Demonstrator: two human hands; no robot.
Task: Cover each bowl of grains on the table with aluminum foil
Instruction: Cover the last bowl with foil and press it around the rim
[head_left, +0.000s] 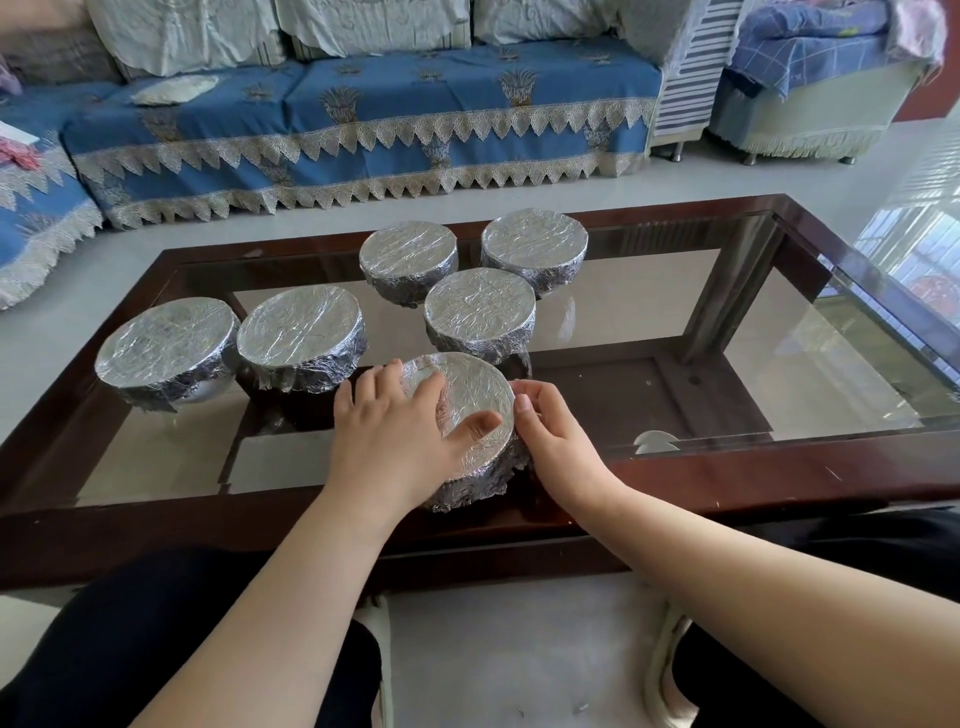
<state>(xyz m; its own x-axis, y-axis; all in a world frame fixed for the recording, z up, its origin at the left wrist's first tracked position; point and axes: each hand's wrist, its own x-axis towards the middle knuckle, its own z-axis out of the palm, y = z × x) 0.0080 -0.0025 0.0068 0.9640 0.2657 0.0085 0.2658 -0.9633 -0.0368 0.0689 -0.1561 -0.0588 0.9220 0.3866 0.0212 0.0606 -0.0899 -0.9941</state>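
Several bowls wrapped in crinkled aluminum foil stand on the glass-topped table (727, 332). The nearest foil-covered bowl (470, 395) sits by the front edge. My left hand (395, 436) lies flat on its foil top, fingers spread and thumb across the surface. My right hand (545, 431) presses the foil against the bowl's right side with curled fingers. Two covered bowls (166, 348) (298, 332) stand to the left. Three more (408, 252) (535, 244) (480, 306) stand behind. No grain is visible; foil hides every bowl's contents.
The table has a dark wooden frame (727, 483) with a lower shelf under the glass. A blue sofa (363, 114) with lace trim runs along the far side. My knees in dark trousers are below the table's front edge.
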